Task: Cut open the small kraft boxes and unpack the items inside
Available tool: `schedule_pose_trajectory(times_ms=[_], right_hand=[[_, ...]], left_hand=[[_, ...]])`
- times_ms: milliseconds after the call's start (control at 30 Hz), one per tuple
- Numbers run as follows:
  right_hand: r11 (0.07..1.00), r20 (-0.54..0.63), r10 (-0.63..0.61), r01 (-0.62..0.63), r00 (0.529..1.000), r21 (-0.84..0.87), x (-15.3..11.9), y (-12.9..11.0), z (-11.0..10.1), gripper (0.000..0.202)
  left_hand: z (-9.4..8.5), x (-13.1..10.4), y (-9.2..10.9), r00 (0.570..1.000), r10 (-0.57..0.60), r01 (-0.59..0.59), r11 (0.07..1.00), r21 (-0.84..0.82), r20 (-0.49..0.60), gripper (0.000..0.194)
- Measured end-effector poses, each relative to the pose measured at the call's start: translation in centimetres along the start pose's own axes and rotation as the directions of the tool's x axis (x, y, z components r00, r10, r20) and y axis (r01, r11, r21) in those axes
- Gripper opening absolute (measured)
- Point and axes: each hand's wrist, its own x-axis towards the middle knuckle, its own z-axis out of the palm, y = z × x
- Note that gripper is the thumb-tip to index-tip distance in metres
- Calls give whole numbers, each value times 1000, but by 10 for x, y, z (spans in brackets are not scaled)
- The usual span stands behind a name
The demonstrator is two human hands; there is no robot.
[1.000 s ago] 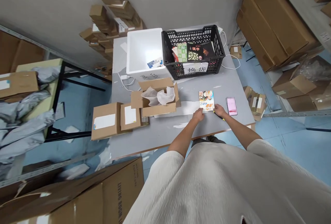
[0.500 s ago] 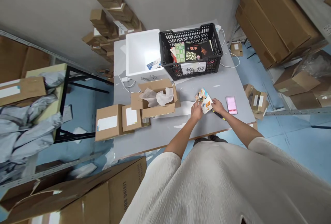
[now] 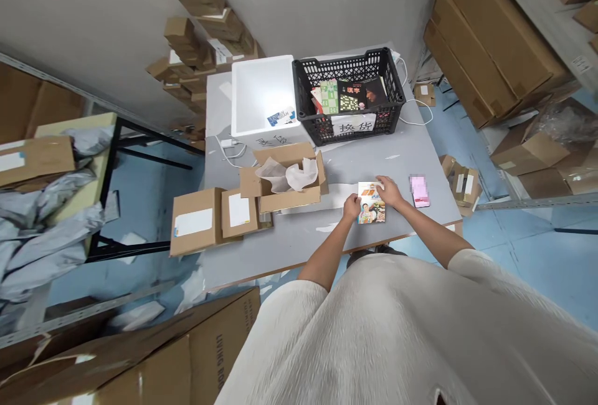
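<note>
A small book (image 3: 372,207) with a colourful cover, orange lettering on top and a picture of food and a person below, is held over the table's near side. My left hand (image 3: 352,207) is closed on its left edge, thumb on the cover. At the upper right corner, my right hand (image 3: 389,193) grips the book with bent fingers. A phone (image 3: 419,190) with a pink screen lies to the right of my right hand. The open cardboard box (image 3: 294,200) with white wrapping paper (image 3: 301,174) in it stands left of the book.
Behind stand a white foam bin (image 3: 264,96) and a black plastic crate (image 3: 350,124) holding several books. Two closed cartons (image 3: 196,221) sit on the left of the grey table (image 3: 289,237). A white cable (image 3: 418,121) runs off the right side. Stacked boxes surround the table.
The book has been turned round, so its orange lettering is now at the far end. My right hand has moved up to its top corner. A yellow-and-black tool has gone out of sight.
</note>
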Motion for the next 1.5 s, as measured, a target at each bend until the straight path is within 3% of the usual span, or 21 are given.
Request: schedule_pose_trajectory(times_ms=[100, 233, 400, 633, 833, 967, 1133, 1233, 1300, 1400, 1500], right_hand=[[990, 75, 139, -139, 988, -3, -19, 13, 13, 45], [952, 168, 303, -304, 938, -19, -48, 26, 28, 35], [924, 177, 355, -373, 918, 84, -68, 29, 38, 41], [874, 152, 397, -423, 905, 238, -71, 24, 46, 46], [828, 165, 475, -503, 864, 249, -66, 23, 52, 39], [794, 174, 533, -561, 828, 236, -66, 18, 54, 21], [851, 29, 478, -471, 878, 233, -68, 8, 51, 11], [904, -120, 394, -361, 911, 229, -70, -3, 44, 15], [928, -160, 332, -292, 929, 231, -71, -12, 39, 19], [941, -74, 236, -208, 969, 267, -72, -23, 35, 24], [940, 71, 131, -146, 989, 308, -72, -24, 37, 32]], left_hand=[[10, 1, -12, 995, -84, 82, 995, -51, -47, 18], [14, 1, -24, 996, -82, 79, 994, -71, -45, 26], [16, -11, -38, 997, -24, 22, 999, -27, -69, 41], [22, -38, -50, 984, 151, -156, 987, 48, 94, 46], [18, -52, -53, 978, 135, -153, 982, 108, 156, 51], [11, -56, -53, 974, 161, -176, 980, 89, 159, 51], [8, -52, -40, 966, 159, -168, 986, 26, 205, 45], [12, -44, -18, 960, 192, -178, 980, -83, 202, 34], [14, -40, -1, 966, 208, -178, 966, -190, 156, 31], [11, -41, 16, 983, 171, -148, 956, -253, 71, 31], [0, -48, 11, 995, 97, -95, 974, -206, -3, 42]])
